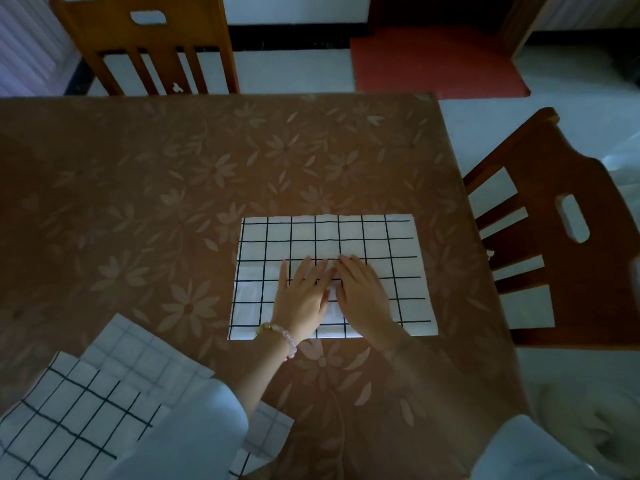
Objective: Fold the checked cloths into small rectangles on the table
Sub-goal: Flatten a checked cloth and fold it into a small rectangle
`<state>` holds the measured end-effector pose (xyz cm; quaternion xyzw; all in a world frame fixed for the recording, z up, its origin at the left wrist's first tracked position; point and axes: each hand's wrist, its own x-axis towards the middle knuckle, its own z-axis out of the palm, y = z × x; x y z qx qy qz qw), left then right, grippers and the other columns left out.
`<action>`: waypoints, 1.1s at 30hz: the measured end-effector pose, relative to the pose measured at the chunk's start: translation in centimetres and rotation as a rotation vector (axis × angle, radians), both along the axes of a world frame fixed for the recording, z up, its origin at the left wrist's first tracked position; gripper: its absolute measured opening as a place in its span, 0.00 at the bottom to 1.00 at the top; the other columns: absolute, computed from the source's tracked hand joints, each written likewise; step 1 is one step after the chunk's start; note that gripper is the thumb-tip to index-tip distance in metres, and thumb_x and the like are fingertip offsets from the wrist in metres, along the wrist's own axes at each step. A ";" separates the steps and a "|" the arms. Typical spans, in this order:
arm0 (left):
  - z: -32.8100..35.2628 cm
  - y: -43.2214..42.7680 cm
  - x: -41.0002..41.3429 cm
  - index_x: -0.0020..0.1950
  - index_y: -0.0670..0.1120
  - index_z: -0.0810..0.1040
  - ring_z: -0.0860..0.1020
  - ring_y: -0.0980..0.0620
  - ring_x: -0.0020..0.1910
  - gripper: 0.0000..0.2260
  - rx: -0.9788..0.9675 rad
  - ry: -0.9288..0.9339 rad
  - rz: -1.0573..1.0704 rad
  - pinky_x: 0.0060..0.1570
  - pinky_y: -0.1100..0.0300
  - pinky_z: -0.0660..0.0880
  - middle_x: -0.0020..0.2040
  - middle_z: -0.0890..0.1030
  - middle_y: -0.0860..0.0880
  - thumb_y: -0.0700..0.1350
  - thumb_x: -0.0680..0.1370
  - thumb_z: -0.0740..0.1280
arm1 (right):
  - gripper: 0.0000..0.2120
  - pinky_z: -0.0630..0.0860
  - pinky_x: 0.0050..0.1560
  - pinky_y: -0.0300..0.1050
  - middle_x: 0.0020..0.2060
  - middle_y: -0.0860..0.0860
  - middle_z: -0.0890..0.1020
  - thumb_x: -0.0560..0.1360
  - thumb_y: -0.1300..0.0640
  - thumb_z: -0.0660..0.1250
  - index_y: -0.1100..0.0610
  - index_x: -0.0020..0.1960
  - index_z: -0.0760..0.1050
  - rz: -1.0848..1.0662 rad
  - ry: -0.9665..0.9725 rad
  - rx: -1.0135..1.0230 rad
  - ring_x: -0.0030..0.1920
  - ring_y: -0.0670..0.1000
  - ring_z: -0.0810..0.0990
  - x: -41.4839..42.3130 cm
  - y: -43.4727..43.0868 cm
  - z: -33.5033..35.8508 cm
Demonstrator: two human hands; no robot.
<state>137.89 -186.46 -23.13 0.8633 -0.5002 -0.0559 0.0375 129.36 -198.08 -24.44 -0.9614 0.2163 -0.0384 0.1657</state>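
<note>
Cloth in play: the white cloth with a black grid lies flat as a wide rectangle, right of the table's middle, its edges running square to the table's.
Left hand: palm down on the cloth's near half, fingers straight and spread, pressing, gripping nothing; a pale bead bracelet sits at the wrist.
Right hand: flat just beside it, fingers straight and close together, and the two hands touch at the fingertips.
Cloth edges: the near edge runs under both wrists; the right edge lies near the table's right edge.
Table: brown floral covering, and a broad stretch of it shows beyond the cloth's far edge and off to its left.
Waiting pile: loose black-and-white checked cloths overlap at the near left corner, well apart from the pressed one, partly under a pale sleeve.
Surroundings: one slatted wooden chair stands at the far side, another wooden chair tight against the right edge.
</note>
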 end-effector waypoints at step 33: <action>-2.9 3.7 1.6 0.76 0.49 0.56 0.56 0.45 0.75 0.40 0.103 0.041 -0.024 0.69 0.40 0.45 0.77 0.57 0.49 0.73 0.73 0.43 | 0.26 0.44 0.74 0.55 0.77 0.49 0.45 0.82 0.50 0.44 0.53 0.77 0.40 0.032 0.255 -0.026 0.76 0.53 0.43 7.1 -4.0 0.8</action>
